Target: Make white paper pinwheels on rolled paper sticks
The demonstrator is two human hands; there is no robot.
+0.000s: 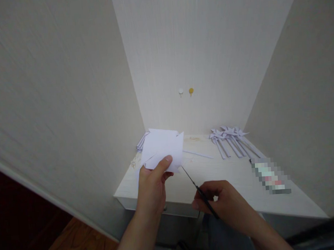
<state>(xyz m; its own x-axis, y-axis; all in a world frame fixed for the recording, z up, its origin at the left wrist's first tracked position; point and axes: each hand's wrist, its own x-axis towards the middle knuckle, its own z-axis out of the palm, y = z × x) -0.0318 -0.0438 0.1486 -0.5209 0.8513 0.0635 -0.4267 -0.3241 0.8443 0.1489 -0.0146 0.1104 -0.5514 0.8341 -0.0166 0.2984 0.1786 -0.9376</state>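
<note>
My left hand [156, 178] grips a white sheet of paper [162, 144] by its near edge, thumb on top. Slits show at the sheet's corners, and it is held above the white desk. My right hand [216, 197] is closed around a pair of scissors [201, 192] with dark handles. The blades point up and left, their tips at the sheet's near right corner. Whether the blades touch the paper I cannot tell.
Several paper pinwheels [227, 134] on paper sticks lie at the desk's back right. Rolled paper sticks [141, 142] are piled at the back left, and a single stick [198, 154] lies mid-desk. A pixelated object [270, 177] rests at the right. Walls enclose the desk; two hooks [186, 91] hang behind.
</note>
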